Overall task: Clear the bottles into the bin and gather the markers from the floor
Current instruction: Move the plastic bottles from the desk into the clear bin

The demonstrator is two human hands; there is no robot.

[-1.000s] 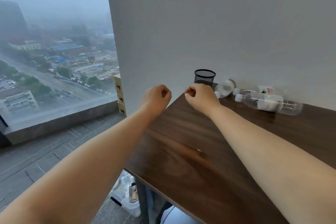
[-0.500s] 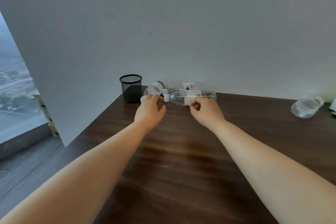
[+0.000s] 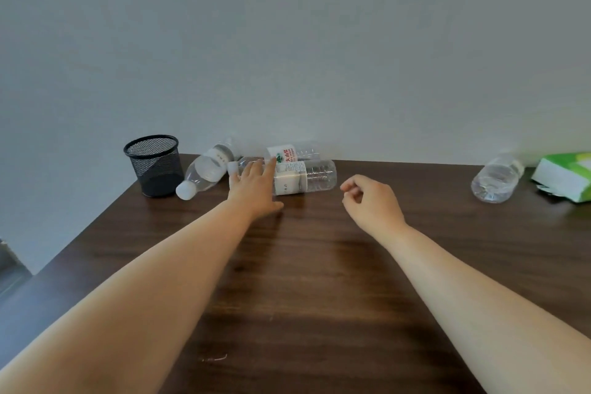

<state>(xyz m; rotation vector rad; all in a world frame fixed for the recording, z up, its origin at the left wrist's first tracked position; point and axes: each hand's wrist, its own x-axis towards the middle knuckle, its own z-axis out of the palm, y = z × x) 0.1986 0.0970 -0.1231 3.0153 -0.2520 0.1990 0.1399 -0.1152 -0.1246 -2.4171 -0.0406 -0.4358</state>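
Three clear plastic bottles lie on their sides at the back of the dark wooden table [image 3: 319, 281]. One with a white cap [image 3: 204, 171] rests beside a black mesh cup [image 3: 155, 166]. A white-labelled bottle [image 3: 307, 176] lies in the middle, and a red-lettered one [image 3: 292, 152] is behind it against the wall. My left hand [image 3: 256, 187] is spread flat over the neck end of the middle bottle, fingers apart and not closed around it. My right hand [image 3: 372, 200] hovers to the right of that bottle, loosely curled and holding nothing. No markers or bin are in view.
Another clear bottle [image 3: 497, 177] lies at the back right, next to a green and white tissue pack [image 3: 564, 176]. A plain white wall runs right behind the table. The table's left edge drops off toward the floor by a window.
The view has turned right and closer to the table. My left hand has opened and shifted from the capped bottle onto the middle one. My right hand has pulled off that bottle to the right.
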